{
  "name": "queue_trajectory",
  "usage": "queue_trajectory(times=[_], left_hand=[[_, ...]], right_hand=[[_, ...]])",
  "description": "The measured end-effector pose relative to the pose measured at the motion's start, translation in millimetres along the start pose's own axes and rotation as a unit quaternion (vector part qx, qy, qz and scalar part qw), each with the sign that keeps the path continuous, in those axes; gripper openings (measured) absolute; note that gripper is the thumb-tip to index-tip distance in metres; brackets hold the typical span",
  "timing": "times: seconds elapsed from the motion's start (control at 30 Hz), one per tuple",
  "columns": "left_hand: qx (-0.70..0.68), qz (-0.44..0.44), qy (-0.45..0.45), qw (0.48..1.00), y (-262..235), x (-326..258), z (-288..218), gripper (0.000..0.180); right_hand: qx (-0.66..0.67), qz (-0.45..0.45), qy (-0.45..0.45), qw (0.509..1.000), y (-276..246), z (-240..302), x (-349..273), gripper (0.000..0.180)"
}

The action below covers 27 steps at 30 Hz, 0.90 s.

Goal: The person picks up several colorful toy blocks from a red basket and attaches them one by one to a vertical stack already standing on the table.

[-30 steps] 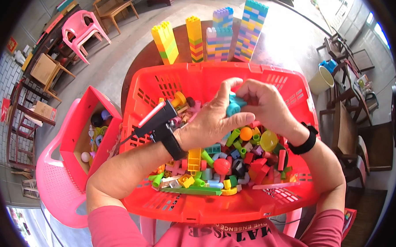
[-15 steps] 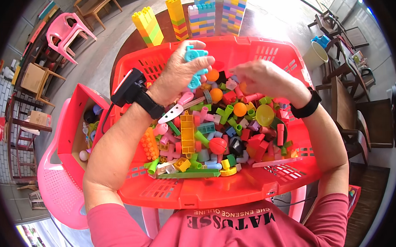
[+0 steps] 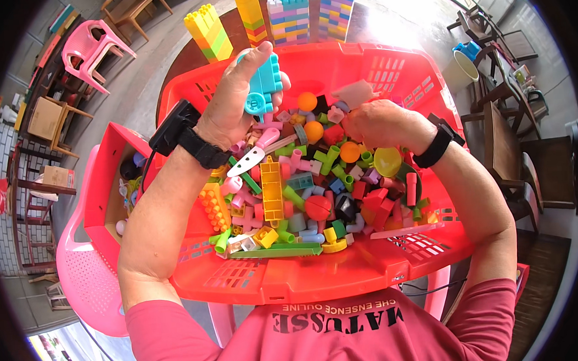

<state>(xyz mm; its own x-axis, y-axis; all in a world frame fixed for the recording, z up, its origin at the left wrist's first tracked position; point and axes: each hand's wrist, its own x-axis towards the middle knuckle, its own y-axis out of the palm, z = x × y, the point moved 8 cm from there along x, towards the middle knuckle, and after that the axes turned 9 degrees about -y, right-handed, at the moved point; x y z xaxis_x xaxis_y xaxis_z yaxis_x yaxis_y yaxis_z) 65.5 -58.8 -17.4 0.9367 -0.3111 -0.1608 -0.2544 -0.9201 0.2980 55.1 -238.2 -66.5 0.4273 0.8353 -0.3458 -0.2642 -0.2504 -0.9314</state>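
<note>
1. While the red basket [image 3: 319, 276] sits full of loose toy pieces in front of the person, the left hand [image 3: 237, 102] has risen clear of the heap and now hangs above the basket's far left corner, closed around a light-blue studded block [image 3: 263, 83].
2. A second ago both hands met over the middle of the basket around that same blue piece; half a second ago the left hand alone carried it upward. So the block has passed wholly to the left hand and is out of the pile.
3. The right hand [image 3: 380, 121] has dropped back into the heap near the far right side, knuckles up, fingers curled down among the pieces. I cannot tell whether it grips anything; it lies just beside a yellow rounded piece [image 3: 387, 161] and an orange ball [image 3: 349, 152].
4. Beyond the basket's far rim, four stacked block towers [image 3: 275, 16] stand on the dark round worktop [image 3: 180, 59]. The raised block is nearer to them than to the heap, which I judge puts the picked piece close to where the built stacks are.
5. A long yellow block [image 3: 271, 189] lies in the middle of the heap, and a smaller red bin [image 3: 102, 188] sits on a pink chair [image 3: 80, 273] at the person's left.
</note>
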Motion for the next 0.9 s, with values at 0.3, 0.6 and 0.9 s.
queue_trajectory(times=[0.3, 0.6, 0.9], left_hand=[[0.021, -0.052, 0.02, 0.998, -8.4, 1.7, -2.6, 0.053], [-0.084, 0.055, -0.014, 0.995, 2.1, 6.1, 3.8, 0.064], [-0.077, 0.067, 0.014, 0.995, 26.3, -6.9, 1.8, 0.042]], right_hand=[[-0.094, 0.002, -0.032, 0.995, 25.0, 8.3, 8.5, 0.012], [0.358, -0.264, -0.015, 0.896, -62.9, -10.8, -13.5, 0.031], [0.598, -0.362, -0.054, 0.713, -80.8, 3.0, -19.1, 0.026]])
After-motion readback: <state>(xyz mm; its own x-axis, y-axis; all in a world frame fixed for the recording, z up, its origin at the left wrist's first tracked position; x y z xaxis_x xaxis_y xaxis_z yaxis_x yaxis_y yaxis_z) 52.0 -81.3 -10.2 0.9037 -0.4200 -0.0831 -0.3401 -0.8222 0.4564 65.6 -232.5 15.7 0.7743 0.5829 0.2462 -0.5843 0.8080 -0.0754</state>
